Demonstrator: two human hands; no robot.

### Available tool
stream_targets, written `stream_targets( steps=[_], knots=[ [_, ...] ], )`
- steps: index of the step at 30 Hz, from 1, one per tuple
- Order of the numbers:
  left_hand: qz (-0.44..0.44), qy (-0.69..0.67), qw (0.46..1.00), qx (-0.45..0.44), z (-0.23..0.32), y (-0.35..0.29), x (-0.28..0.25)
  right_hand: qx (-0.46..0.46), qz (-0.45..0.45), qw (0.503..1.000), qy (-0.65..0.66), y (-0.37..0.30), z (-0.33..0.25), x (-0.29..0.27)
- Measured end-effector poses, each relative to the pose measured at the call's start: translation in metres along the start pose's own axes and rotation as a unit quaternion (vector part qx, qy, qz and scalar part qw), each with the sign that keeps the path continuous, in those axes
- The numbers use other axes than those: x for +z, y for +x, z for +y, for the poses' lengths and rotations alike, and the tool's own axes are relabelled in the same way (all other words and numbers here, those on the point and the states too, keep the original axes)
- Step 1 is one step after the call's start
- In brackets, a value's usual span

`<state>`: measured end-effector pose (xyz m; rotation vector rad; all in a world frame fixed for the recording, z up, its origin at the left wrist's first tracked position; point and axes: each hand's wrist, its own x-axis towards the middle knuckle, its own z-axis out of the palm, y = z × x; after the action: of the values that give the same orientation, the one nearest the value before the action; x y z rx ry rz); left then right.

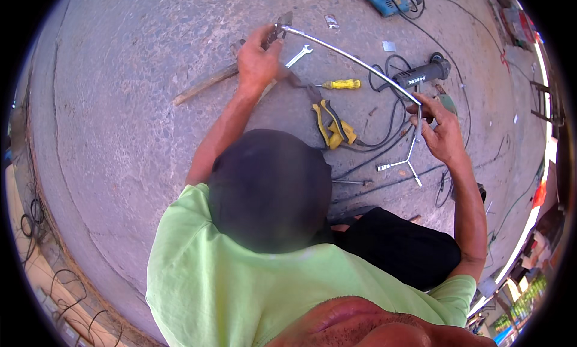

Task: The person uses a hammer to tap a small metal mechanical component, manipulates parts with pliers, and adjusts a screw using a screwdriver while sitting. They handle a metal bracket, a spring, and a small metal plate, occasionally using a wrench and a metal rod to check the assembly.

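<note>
A long silver L-shaped socket wrench (354, 59) stretches between my two hands above the floor. My left hand (258, 61) is closed around a small dark metal part (280, 28) at the wrench's far end; the fingers partly hide it. At the bent end my right hand (443, 133) grips the wrench with thumb and fingers. Below that hand a Y-shaped socket wrench (409, 161) lies on the floor. Beside my left hand are a wooden handle (204, 84), its other end hidden, and a combination wrench (299, 56).
Pliers (327, 121), a yellow screwdriver (342, 84) and a yellow plug-like piece (344, 132) lie mid-floor. An angle grinder (424, 74) rests near my right hand, with dark cables (390, 133) looping around. A blue power tool (384, 0) sits at the far edge.
</note>
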<state>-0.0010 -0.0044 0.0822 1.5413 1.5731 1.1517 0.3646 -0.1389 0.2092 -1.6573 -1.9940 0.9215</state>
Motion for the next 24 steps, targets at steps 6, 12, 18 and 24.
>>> stream_targets(
  steps=[6,12,18,24],
  knots=[
    [-0.002,-0.026,0.999,0.033,0.007,-0.01,0.0,0.325,0.001,0.765,0.556,0.002,0.019,-0.003],
    [0.013,-0.026,0.997,0.068,0.014,-0.009,0.006,0.336,0.053,0.916,0.214,0.005,0.021,0.004],
    [0.001,-0.023,0.999,0.03,0.01,-0.015,0.009,0.174,0.163,0.969,0.06,0.006,0.009,0.009],
    [-0.001,-0.054,0.998,0.011,-0.01,-0.003,0.007,0.009,0.059,0.998,0.007,-0.001,-0.004,0.0]
  ],
)
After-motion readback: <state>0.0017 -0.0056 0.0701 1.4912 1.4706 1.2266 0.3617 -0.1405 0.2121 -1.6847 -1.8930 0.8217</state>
